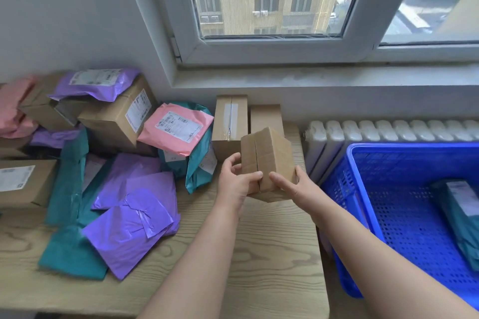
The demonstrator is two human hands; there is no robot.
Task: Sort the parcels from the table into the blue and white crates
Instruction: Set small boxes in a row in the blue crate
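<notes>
I hold a small brown cardboard box (269, 158) above the right end of the wooden table (274, 248). My left hand (234, 184) grips its left side and my right hand (293, 186) grips its lower right side. The box is tilted, seam facing me. To the right, below table height, stands the blue crate (355, 171) with a teal parcel (458, 210) lying inside it. No white crate is in view.
Purple (134, 217), teal (70, 181) and pink mailers (176, 132) and several cardboard boxes (119, 119) cover the table's left half. Two more boxes (229, 122) stand against the wall behind my hands. A white radiator (388, 132) runs behind the crate, under the window sill.
</notes>
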